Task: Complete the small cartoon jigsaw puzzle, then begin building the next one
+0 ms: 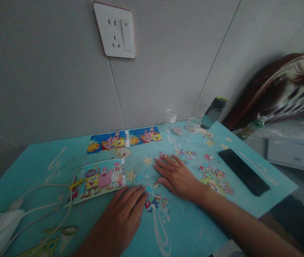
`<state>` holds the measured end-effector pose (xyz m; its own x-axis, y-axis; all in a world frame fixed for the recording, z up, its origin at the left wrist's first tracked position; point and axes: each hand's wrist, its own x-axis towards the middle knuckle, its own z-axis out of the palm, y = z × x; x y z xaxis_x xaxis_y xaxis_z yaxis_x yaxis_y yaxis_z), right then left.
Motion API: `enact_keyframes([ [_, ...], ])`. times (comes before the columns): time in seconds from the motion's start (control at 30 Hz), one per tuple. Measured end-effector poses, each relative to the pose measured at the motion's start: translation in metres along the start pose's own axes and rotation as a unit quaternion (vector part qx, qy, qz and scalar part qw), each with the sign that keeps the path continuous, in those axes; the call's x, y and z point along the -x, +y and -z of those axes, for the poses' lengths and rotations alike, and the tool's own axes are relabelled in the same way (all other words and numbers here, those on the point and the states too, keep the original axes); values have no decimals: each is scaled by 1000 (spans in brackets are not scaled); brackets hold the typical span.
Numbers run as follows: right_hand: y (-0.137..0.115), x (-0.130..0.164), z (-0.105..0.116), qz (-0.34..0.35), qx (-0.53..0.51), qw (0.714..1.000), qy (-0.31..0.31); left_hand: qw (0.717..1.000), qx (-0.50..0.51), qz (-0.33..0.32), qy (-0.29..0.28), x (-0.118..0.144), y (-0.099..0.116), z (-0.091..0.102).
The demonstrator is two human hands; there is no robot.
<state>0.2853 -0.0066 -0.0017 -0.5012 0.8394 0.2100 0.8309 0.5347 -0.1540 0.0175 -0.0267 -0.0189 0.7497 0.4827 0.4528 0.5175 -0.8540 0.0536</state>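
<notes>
Left hand: lower centre of the frame, palm down and flat on the bench, fingers stretched together and pointing up-right; grip released, nothing held.
Left fingertips: touching or just at the edge of a small cluster of loose puzzle pieces in the lower middle; its index side lies just beside the lower right corner of the cartoon picture card.
Right hand: centre of the frame, palm down, fingers spread a little and pointing up-left; grip released, resting flat with nothing clasped.
Right fingertips: near a strip of scattered puzzle pieces above the hand; whether they press on any piece I cannot tell.
Assembled puzzle patch: right of the right wrist, lying flat, yellow and pink parts joined.
Opened puzzle box: flattened against the wall in the upper middle of the bench, well apart from both hands.
Black flat device: right side of the bench, lying slantwise, apart from the pieces.
Glass jar: back of the bench, with a round lid just beside it and a dark bottle with a green-rimmed cap leaning against the wall.
White cables: lower left, running across the bench.
Wall socket: upper middle of the frame.
</notes>
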Motion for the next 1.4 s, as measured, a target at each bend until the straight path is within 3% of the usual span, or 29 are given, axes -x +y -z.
enact_keyframes([
  [0.3, 24, 7, -2, -90, 20, 994, 58, 1000, -14, 2, -25, 3, 0, 0],
  [0.57, 59, 12, -11, -107, -24, 988, 108, 994, -72, -46, -71, 4, -7, 1],
  [0.8, 55, 14, 0, -114, 3, 986, 124, 993, -94, -72, -32, 7, -14, -4],
  [0.9, 57, 37, 17, -163, 26, 977, 137, 991, -94, -92, -18, 9, -20, -8],
  [1.03, 71, 98, 36, -255, 67, 954, 145, 990, -94, -100, -15, 13, -27, -14],
  [1.2, 82, 163, 40, -313, 79, 939, 118, 992, -75, -103, -14, 18, -32, -20],
  [1.3, 73, 171, 38, -300, 58, 947, 98, 992, -62, -108, -7, 20, -35, -22],
  [1.4, 60, 160, 38, -294, 55, 948, 104, 993, -55, -105, -20, 21, -37, -24],
])
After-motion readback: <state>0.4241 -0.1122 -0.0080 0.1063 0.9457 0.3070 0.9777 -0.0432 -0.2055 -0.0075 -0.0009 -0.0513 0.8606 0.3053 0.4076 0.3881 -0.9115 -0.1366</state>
